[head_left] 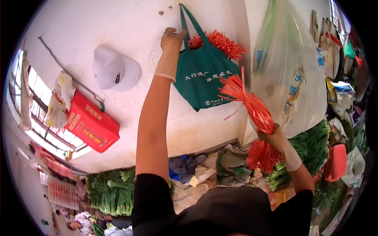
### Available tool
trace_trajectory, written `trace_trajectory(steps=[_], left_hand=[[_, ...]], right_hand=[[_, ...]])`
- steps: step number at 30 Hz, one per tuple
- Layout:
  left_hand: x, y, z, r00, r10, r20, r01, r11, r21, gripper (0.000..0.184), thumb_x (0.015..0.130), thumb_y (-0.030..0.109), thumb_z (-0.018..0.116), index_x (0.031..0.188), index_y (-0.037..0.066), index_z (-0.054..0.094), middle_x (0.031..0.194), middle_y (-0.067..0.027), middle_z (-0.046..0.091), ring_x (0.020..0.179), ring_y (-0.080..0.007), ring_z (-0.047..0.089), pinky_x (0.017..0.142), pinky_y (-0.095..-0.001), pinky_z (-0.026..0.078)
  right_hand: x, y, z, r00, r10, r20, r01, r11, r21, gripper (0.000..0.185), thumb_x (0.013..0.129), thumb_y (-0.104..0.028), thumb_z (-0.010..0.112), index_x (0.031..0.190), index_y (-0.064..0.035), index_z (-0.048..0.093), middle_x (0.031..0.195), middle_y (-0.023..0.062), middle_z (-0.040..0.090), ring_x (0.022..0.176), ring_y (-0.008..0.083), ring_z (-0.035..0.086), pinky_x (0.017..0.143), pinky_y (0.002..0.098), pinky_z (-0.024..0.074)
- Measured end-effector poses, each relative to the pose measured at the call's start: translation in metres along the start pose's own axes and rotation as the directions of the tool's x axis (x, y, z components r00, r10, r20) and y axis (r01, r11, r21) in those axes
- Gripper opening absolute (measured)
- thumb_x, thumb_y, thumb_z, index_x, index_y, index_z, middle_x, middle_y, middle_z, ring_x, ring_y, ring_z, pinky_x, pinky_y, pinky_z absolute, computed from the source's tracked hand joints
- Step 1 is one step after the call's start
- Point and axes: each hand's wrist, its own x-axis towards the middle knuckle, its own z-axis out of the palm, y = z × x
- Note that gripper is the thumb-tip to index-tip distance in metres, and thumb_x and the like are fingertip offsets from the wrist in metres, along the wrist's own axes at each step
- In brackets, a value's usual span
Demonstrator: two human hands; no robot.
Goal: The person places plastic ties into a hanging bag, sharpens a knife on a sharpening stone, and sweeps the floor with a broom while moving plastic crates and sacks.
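Our right fingers [271,137] grip a bundle of red plastic strips [258,112], its ends flaring on both sides of them. Our left fingers [173,35] curl at the strap of a green tote bag [206,80] stuffed with more red strips [222,43]; we cannot tell whether they grip it. A white cap [112,67] hangs left of them; right of our right fingers hangs a large translucent plastic bag [291,51], with green stalks [311,145] below.

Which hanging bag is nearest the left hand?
The green bag with red strips at its mouth, directly beside the left hand; the translucent plastic bag and others hang farther away.
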Motion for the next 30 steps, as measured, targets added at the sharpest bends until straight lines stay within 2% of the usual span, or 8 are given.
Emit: trace_trajectory(steps=[3,7,9,15,18,23,25,30], left_hand=[[0.035,-0.025,0.035,0.971,-0.039,0.238,0.108,0.953,-0.285,0.028,0.069,0.025,0.064,0.082,0.001,0.064,0.07,-0.012,0.065,0.056,-0.0202,0.063,0.056,-0.03,0.05],[0.063,-0.043,0.058,0.906,0.26,0.333,-0.163,0.943,-0.291,0.019,0.075,0.02,0.059,0.076,0.001,0.06,0.058,-0.0062,0.056,0.046,-0.0178,0.051,0.047,-0.0296,0.044],[0.04,0.002,0.019,0.792,-0.111,0.6,0.604,0.291,-0.742,0.017,0.083,0.018,0.053,0.079,0.002,0.057,0.051,-0.0008,0.044,0.041,-0.0165,0.039,0.042,-0.0308,0.038],[0.064,0.026,-0.044,0.849,0.275,0.452,0.396,0.236,-0.887,0.032,0.092,0.02,0.037,0.103,-0.003,0.057,0.057,0.0053,0.027,0.048,-0.0066,0.026,0.043,-0.0214,0.023],[-0.047,0.053,-0.098,0.866,0.261,0.426,0.375,0.224,-0.899,0.03,0.092,0.019,0.036,0.094,0.002,0.06,0.052,0.0075,0.023,0.043,-0.005,0.02,0.043,-0.0215,0.019],[-0.214,0.012,-0.151,0.464,0.813,0.35,0.049,0.371,-0.927,0.023,0.081,0.009,0.05,0.103,0.007,0.059,0.092,-0.0045,0.064,0.06,-0.0134,0.055,0.047,-0.0235,0.039],[-0.242,0.018,-0.171,0.161,0.89,0.427,-0.381,0.455,-0.805,0.037,0.071,0.008,0.056,0.108,0.008,0.056,0.064,-0.0029,0.057,0.048,-0.0178,0.053,0.043,-0.0283,0.043],[-0.275,0.01,-0.155,0.187,0.934,0.304,-0.316,0.35,-0.882,0.038,0.07,0.008,0.057,0.107,0.003,0.056,0.055,-0.0033,0.049,0.043,-0.0188,0.05,0.036,-0.0326,0.041]], right_hand=[[-0.029,0.009,0.008,0.982,0.066,-0.177,-0.071,0.997,-0.02,0.035,0.074,-0.01,0.066,0.105,0.0014,0.056,0.091,0.0057,0.063,0.08,0.0096,0.055,0.072,0.0261,0.0463],[-0.059,0.029,0.01,0.94,0.112,-0.322,-0.112,0.994,0.018,0.028,0.075,-0.01,0.066,0.1,0.0008,0.058,0.088,0.0039,0.063,0.076,0.008,0.055,0.068,0.0247,0.0461],[-0.066,0.027,0.008,0.923,0.14,-0.358,-0.138,0.99,0.033,0.024,0.075,-0.01,0.066,0.096,0.0006,0.059,0.084,0.0026,0.062,0.072,0.007,0.054,0.065,0.024,0.0453],[-0.078,-0.038,-0.008,0.803,0.0,-0.596,-0.095,0.987,-0.128,0.019,0.076,-0.01,0.065,0.091,-0.0004,0.06,0.075,0.0003,0.06,0.064,0.0053,0.051,0.057,0.0225,0.0424],[-0.084,-0.088,-0.031,0.734,-0.103,-0.671,-0.122,0.952,-0.279,0.025,0.074,-0.009,0.065,0.097,0.0008,0.06,0.079,0.0018,0.061,0.068,0.0067,0.052,0.061,0.0241,0.044],[-0.063,-0.175,-0.058,0.626,-0.631,-0.459,-0.103,0.517,-0.85,0.036,0.073,-0.01,0.063,0.106,0.0038,0.056,0.09,0.0111,0.065,0.08,0.0189,0.061,0.075,0.0314,0.047],[-0.04,-0.214,-0.057,0.634,-0.717,-0.289,-0.237,0.176,-0.955,0.041,0.077,-0.017,0.059,0.113,0.0015,0.053,0.098,0.0127,0.064,0.087,0.0244,0.061,0.081,0.0331,0.0457],[0.008,-0.302,0.033,0.841,-0.535,-0.082,-0.279,-0.299,-0.912,0.046,0.079,-0.025,0.058,0.12,-0.0065,0.05,0.108,0.0144,0.06,0.096,0.0245,0.058,0.087,0.0326,0.0442]])
